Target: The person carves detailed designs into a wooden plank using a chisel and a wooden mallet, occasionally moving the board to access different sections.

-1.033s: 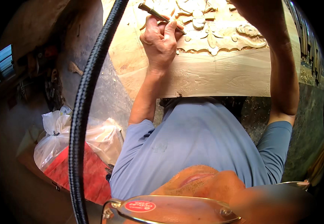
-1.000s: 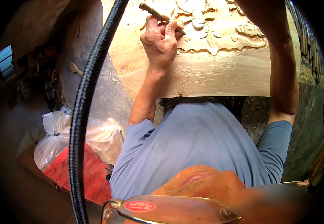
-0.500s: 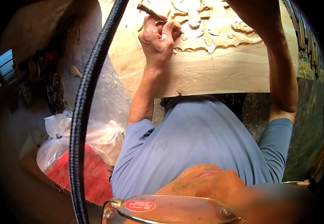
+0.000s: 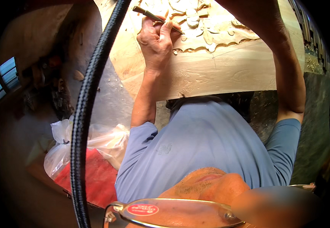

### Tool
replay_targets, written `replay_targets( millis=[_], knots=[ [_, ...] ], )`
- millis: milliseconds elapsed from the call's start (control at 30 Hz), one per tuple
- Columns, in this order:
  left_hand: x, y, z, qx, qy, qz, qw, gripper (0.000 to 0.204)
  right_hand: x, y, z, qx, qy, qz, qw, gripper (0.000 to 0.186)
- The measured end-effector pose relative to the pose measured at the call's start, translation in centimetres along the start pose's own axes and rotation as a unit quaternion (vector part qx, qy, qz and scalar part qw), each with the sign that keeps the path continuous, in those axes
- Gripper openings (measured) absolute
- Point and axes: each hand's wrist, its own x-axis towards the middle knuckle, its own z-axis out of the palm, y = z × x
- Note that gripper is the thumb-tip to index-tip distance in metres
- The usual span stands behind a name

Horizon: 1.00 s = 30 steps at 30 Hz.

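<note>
My left hand (image 4: 154,41) is closed around a slim dark carving chisel (image 4: 146,12), its shaft slanting down to the right. The tip meets the wood by a small round shape at the edge of the relief. Under the hand lies a pale wooden panel (image 4: 218,76) with raised scrolls and leaf-like forms (image 4: 207,36), brightly lit at the top. My right hand (image 4: 250,11) reaches over the panel's right part, dark against the light. Its fingers run past the top edge of the picture, so what they hold is hidden.
Long thin tools (image 4: 312,30) lie in a row at the far right, near wood shavings (image 4: 314,67). A black braided cable (image 4: 86,98) crosses the left side. A clear plastic bag (image 4: 112,142) rests by a red sheet-like thing (image 4: 96,178) at lower left.
My right hand has shifted left over the carving. My left hand, chisel and panel sit slightly further left in the picture; the chisel tip stays by the same round shape.
</note>
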Motion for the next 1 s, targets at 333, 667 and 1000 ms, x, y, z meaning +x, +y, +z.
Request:
replay_targets(
  millis=[333, 667, 1000],
  knots=[
    [-3.0, -1.6, 0.5, 0.095, -0.021, 0.116, 0.988, 0.013, -4.0, -0.9, 1.9, -0.089, 0.003, -0.038, 0.995, 0.052],
    [-5.9, -1.5, -1.2, -0.078, 0.070, 0.003, 0.994, 0.020, -9.1, 2.1, 2.0, -0.253, 0.107, -0.033, 0.961, 0.061],
    [-8.1, -3.3, -1.3, -0.012, 0.019, -0.041, 0.999, 0.018, -12.9, 3.9, 5.5, -0.193, 0.166, -0.059, 0.965, 0.061]
  ],
)
